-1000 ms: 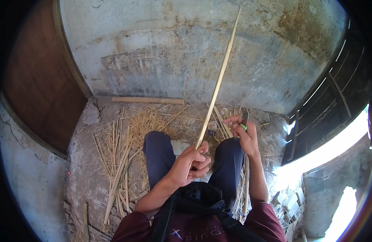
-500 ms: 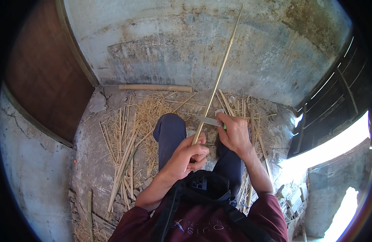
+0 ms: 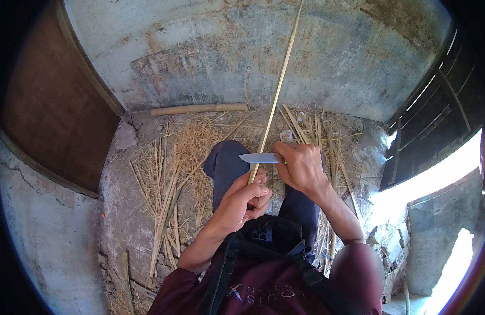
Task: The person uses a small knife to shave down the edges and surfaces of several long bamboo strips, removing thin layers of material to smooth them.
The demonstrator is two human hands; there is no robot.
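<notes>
My left hand (image 3: pixel 243 201) is closed around the lower end of a long, thin bamboo strip (image 3: pixel 277 94). The strip slants up and away in front of the wall, its far tip reaching the upper edge of the view. My right hand (image 3: pixel 304 167) grips a knife (image 3: pixel 259 158), its handle mostly hidden by the fingers; a bit of green shows there. The blade points left and lies across the strip just beyond my left fingers. Both hands are over my knees, in dark trousers.
Pale shavings (image 3: pixel 192 142) and split bamboo strips (image 3: pixel 159 197) litter the floor at left, with more strips (image 3: pixel 326 134) at right. A bamboo pole (image 3: pixel 199 108) lies along the wall (image 3: pixel 200 58). Broken blocks (image 3: pixel 392 244) sit at lower right, a brown door (image 3: pixel 53 105) at left.
The knife blade has come nearer my left hand along the strip and now shows more of its length past it. The strip's far end has shifted slightly left and up.
</notes>
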